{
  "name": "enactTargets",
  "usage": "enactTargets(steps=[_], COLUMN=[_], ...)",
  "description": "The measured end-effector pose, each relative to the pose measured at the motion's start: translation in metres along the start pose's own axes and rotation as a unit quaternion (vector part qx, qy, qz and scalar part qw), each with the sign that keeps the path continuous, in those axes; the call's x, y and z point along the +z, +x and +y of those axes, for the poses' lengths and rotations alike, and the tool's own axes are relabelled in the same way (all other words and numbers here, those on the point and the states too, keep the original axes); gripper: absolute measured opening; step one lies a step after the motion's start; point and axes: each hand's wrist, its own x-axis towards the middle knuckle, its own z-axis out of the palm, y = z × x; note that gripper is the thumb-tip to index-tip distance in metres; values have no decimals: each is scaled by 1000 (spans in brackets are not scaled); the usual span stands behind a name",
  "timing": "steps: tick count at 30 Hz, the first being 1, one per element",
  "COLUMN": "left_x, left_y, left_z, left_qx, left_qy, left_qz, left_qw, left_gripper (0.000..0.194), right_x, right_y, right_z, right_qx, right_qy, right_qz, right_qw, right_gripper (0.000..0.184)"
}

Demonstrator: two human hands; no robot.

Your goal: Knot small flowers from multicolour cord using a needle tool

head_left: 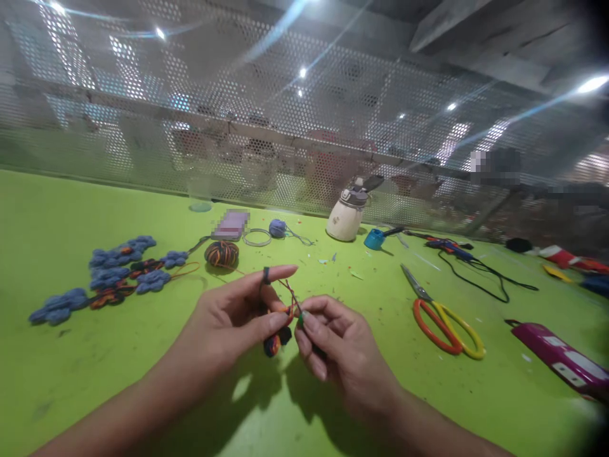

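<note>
My left hand [238, 320] pinches a small multicoloured crochet piece [277, 339] between thumb and middle finger, with the yarn strand looped over the raised forefinger. My right hand [340, 343] is closed around a crochet hook with a green tip [301, 315], held against the piece. The thin strand runs back to a multicoloured yarn ball [221, 253] on the green table [71, 209].
Blue crocheted flowers [107, 276] lie at the left. Orange-and-yellow scissors [442, 317] lie to the right, a pink case [561, 358] beyond them. At the back stand a cream bottle [347, 216], a blue yarn ball [277, 227], a blue cup [375, 239] and a perforated metal screen [285, 114].
</note>
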Motion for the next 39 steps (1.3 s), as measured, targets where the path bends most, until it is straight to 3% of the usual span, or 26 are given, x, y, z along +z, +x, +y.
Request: enactTargets(steps=[3,5,7,9,11,14,16,20,24,28,30,35,39], left_x=[-1,-3,-6,-8,-9,-7,-6,-7,-5,0,2,0,-5], left_y=[3,3,3,2,2,2,3,5,5,3,2,2,1], left_z=[5,9,14,16,16,13,10,5,3,0,0,3,7], left_qx=[-51,-79,-101,-114,-116,-113,-114,-109,-77,-59,-69,-120,-140], left_qy=[-119,-151,-169,-176,-171,-109,-65,-41,-2,-86,-152,-234,-258], left_qz=[24,48,57,61,57,23,-13,-61,-53,-27,-22,5,24], left_qw=[991,984,979,976,977,987,991,991,996,994,986,965,956], left_gripper=[45,45,42,34,25,21,25,33,34,40,39,36,35], right_x=[-7,-14,-20,-23,-23,-20,-19,-17,-11,-1,1,-7,-15], right_y=[-1,0,-1,-2,-3,-3,-1,4,5,2,1,0,1], right_z=[-3,-9,-17,-25,-30,-28,-24,-22,-18,-6,-2,0,-2], right_qx=[-86,-183,-274,-307,-275,-165,-98,-1,68,55,31,-51,-129], right_qy=[-153,-293,-405,-448,-433,-327,-251,-175,-79,64,78,-70,-211], right_qz=[16,19,0,-15,-24,-49,-59,-51,-40,-17,-15,-1,13], right_qw=[984,938,872,839,858,929,961,983,994,996,996,996,969], right_gripper=[10,8,14,17,14,8,9,17,21,19,19,17,14])
